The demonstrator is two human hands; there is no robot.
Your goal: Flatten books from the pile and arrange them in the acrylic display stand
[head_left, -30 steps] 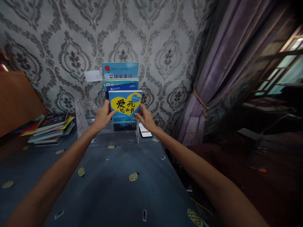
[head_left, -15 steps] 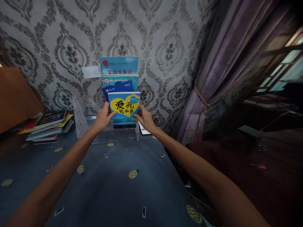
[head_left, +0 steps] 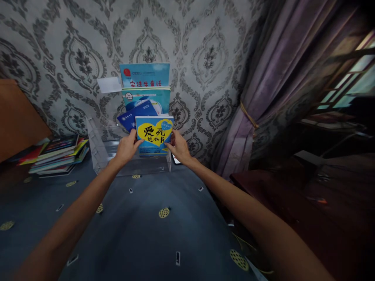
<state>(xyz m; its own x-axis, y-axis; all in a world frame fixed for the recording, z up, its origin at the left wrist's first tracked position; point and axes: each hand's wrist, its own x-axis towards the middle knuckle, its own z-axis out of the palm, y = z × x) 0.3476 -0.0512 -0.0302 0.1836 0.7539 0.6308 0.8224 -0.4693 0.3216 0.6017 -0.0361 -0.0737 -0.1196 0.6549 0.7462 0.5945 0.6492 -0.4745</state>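
Observation:
A blue book with a yellow heart on its cover (head_left: 154, 134) stands upright at the front of a clear plastic rack (head_left: 99, 150). My left hand (head_left: 127, 146) grips its left edge, and my right hand (head_left: 178, 146) pinches its right edge, thumbs on the cover. Just behind it leans a dark blue booklet (head_left: 133, 116), tilted to the left and partly covered. Farther back stand a teal book (head_left: 162, 99) and a taller light blue book (head_left: 145, 72). The fingers behind the front book are hidden.
A stack of books and magazines (head_left: 57, 156) lies left of the rack, beside a brown panel (head_left: 20, 117). A white card (head_left: 109, 84) sticks out left of the tall books. The table has a dark cloth (head_left: 140, 234). A tied curtain (head_left: 234, 144) hangs at right.
The front book has gone down lower into the rack, both hands staying on its edges. The dark blue booklet behind it has tilted farther left. The view has shifted slightly.

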